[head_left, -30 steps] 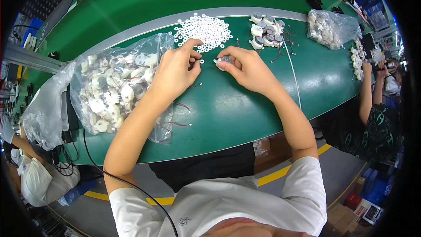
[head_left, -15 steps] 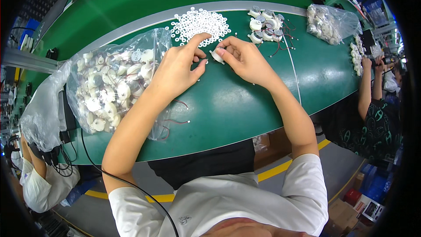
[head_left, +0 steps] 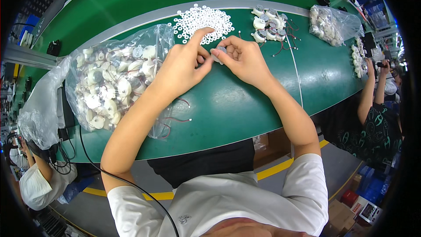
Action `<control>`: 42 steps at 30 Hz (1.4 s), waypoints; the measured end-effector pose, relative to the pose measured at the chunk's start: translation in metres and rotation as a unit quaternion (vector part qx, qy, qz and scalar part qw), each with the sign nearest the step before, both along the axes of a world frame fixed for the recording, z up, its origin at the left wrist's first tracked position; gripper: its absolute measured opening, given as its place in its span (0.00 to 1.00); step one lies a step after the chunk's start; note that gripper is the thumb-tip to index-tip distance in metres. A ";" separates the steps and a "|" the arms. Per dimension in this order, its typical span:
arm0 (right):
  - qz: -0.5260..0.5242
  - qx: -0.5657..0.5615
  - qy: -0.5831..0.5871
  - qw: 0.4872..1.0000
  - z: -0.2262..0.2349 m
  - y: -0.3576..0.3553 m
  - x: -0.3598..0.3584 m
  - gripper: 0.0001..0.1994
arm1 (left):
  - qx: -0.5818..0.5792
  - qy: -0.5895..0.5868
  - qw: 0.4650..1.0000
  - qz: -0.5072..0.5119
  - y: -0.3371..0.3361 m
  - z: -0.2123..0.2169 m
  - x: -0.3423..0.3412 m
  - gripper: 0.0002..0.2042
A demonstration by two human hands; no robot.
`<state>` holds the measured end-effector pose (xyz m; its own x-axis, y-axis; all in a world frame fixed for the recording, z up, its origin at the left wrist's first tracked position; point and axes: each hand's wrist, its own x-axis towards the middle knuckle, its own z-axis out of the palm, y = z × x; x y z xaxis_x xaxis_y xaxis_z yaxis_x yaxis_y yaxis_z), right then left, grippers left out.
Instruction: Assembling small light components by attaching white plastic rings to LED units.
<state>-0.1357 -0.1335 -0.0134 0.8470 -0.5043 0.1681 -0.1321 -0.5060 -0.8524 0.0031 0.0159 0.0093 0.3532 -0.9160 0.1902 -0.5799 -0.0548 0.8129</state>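
Between my hands, above the green table, is a small round motor-like part (head_left: 222,54) with a grey face. My right hand (head_left: 246,59) pinches it between thumb and curled fingers. Beside it, my left hand (head_left: 183,68) brings its bent thumb and fingers up against the part, with the forefinger raised and curved. What the left fingertips hold, if anything, is hidden. Just beyond lies a heap of small white plastic rings (head_left: 204,21). To the right of the heap, several white-and-grey motor-like parts (head_left: 268,25) stand grouped, thin dark and red wires trailing from them.
A large clear bag (head_left: 109,79) full of similar wired parts lies at left, its wires reaching across the green table (head_left: 237,109). Another filled bag (head_left: 326,24) is at far right. A black cable (head_left: 114,176) crosses my left arm. Other people's arms (head_left: 367,90) show at both sides.
My left hand has closed in on the part in my right hand, its thumb now meeting it. The part has turned so its grey face shows.
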 end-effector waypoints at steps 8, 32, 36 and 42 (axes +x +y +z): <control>0.023 -0.016 -0.006 1.000 0.001 0.005 0.001 0.12 | -0.021 -0.047 0.999 -0.014 0.001 0.004 0.009 0.20; 0.070 -0.096 -0.011 0.993 0.010 0.008 -0.002 0.10 | 0.052 -0.208 0.972 -0.091 0.010 0.013 0.014 0.18; 0.077 -0.187 -0.060 0.977 0.008 0.017 -0.003 0.10 | 0.064 -0.247 0.963 -0.087 0.014 0.017 0.009 0.18; 0.113 -0.210 -0.027 0.971 0.014 0.013 0.000 0.12 | 0.064 -0.267 0.959 -0.065 0.019 0.018 0.003 0.18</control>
<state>-0.1353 -0.1200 0.0008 0.9125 -0.1840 0.3654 0.0618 -0.8208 -0.5678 0.0060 0.0346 0.0272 0.1178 -0.9738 0.1945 -0.9202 -0.0334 0.3900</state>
